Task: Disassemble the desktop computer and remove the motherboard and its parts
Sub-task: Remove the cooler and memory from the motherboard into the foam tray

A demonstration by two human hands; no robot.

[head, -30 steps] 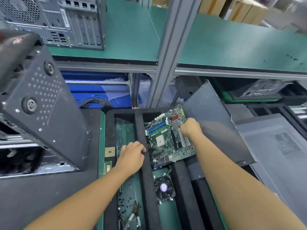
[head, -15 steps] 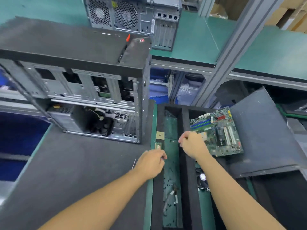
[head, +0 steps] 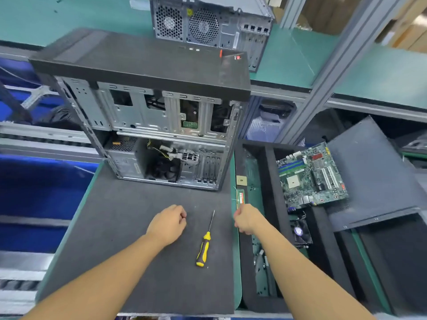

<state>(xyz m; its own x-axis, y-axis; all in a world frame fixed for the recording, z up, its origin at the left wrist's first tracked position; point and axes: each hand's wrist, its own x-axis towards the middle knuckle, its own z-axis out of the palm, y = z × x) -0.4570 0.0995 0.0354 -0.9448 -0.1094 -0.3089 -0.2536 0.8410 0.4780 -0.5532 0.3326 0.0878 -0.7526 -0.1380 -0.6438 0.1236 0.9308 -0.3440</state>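
Far left, below desk level: blue bins [head: 41,192]. On the green-topped desk [head: 236,262]: one dark foam mat [head: 111,232], carrying one desktop computer case [head: 161,125], upright at the mat's far end, its side open towards the viewer, with drive cage, loose cabling and rear fan showing inside. Left hand [head: 167,225]: on the mat near the case, fingers curled into a fist, nothing seen in it. Screwdriver [head: 203,248]: yellow-and-black handle, lying flat on the mat between the two hands, shaft pointing away, touched by neither. Right hand [head: 246,219]: at the mat's right edge, back of the hand up, blurred, fingers tucked under; whether it holds anything cannot be told. Processor chip [head: 241,181]: flat on the green strip just beside the mat. Black foam tray [head: 270,181]: long compartments. Motherboard [head: 312,175]: out of the case, lying tilted over the tray's far right compartment, its right edge on a grey side panel [head: 374,172]. Cooler fan [head: 300,232]: in the compartment nearer the viewer. Shelf above: second tower [head: 208,21], rear face forward.
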